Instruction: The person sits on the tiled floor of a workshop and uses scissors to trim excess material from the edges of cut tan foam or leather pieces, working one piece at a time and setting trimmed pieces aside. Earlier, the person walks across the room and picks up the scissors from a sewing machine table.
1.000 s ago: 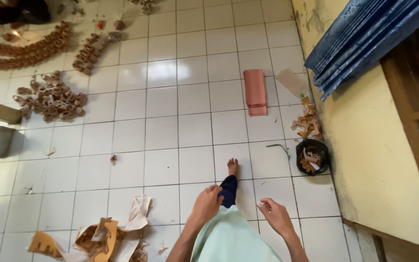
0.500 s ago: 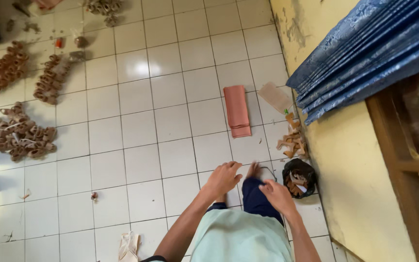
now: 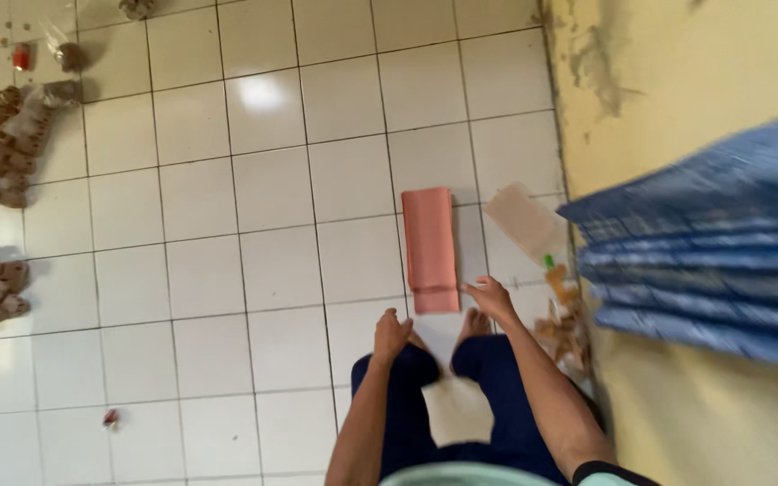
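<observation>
Right hand (image 3: 490, 298): reaching forward with fingers spread, holding nothing; its fingertips hover at the near right corner of the pink slab (image 3: 430, 249), and I cannot tell whether they touch it.
Left hand (image 3: 391, 335): loosely curled over the left knee, resting there with nothing in it.
Slab, place: flat on the white tile floor (image 3: 227, 234), long side running near to far, just beyond the bare feet (image 3: 474, 322) and left of the yellow wall (image 3: 677, 99).
Slab, look: salmon-pink rectangle; a faint line across the near end hints at a fold or a second layer, so it could be folded cloth or stacked sheet.
Handling, judged: probably light and thin; if it is cloth it will sag when lifted by one corner, and if it is board it will stay stiff. The matte surface looks unlikely to slip. Nothing about it looks fragile.
Where to hold, judged: the near short edge, thumb on top and fingers slid beneath; a second hand at the far end would keep it level.
Nearby: a pale card sheet (image 3: 526, 223) lies tilted just right of the slab, by the wall; brown scraps (image 3: 564, 328) are heaped near the right foot.
Far left: piles of brown rings (image 3: 2, 153) on the tiles, well apart from the hands.
Right: blurred blue striped cloth (image 3: 713, 261) hangs out from the wall.
</observation>
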{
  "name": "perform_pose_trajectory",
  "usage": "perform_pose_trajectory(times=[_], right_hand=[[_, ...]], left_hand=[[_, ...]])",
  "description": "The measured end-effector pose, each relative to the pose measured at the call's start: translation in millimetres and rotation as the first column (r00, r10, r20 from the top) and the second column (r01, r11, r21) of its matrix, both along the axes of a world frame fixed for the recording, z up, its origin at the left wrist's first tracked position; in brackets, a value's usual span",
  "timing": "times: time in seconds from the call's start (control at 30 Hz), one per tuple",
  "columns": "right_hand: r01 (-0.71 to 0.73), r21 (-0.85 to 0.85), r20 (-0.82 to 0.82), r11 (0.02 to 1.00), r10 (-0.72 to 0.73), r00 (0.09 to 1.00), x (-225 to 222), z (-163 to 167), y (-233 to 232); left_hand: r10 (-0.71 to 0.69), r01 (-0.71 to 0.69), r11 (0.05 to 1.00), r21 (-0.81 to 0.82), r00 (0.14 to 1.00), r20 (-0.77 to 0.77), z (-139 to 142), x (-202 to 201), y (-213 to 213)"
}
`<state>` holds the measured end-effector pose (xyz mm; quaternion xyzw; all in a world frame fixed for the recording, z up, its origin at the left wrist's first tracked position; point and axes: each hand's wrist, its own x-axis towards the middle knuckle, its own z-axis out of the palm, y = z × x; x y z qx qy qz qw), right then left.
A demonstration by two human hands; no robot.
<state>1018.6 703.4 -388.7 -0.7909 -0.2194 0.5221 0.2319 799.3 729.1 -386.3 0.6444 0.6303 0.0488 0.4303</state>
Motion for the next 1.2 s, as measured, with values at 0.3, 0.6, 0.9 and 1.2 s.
perform_pose_trajectory(times=[0.3,0.6,0.9,1.2], right_hand=[[-0.097,-0.155,0.081,0.983,0.111,0.991,-11,-198,118],[0.027,-0.117,0.113,0.993,-0.013,0.994,-48,-224,145],[0.112,-0.057,-0.438,0.992,-0.125,0.890,9,-131,169],[0.016,-0.035,-0.602,0.999,-0.034,0.798,-2,65,383]], left_hand=[[0.186,-0.197,0.977,-0.080,0.974,-0.128,-188,64,105],[0.441,-0.394,0.777,-0.491,0.897,-0.022,-243,55,129],[0.422,-0.271,0.756,-0.596,0.898,0.127,-158,50,139],[0.534,-0.481,0.832,-0.275,0.828,0.170,52,-40,271]])
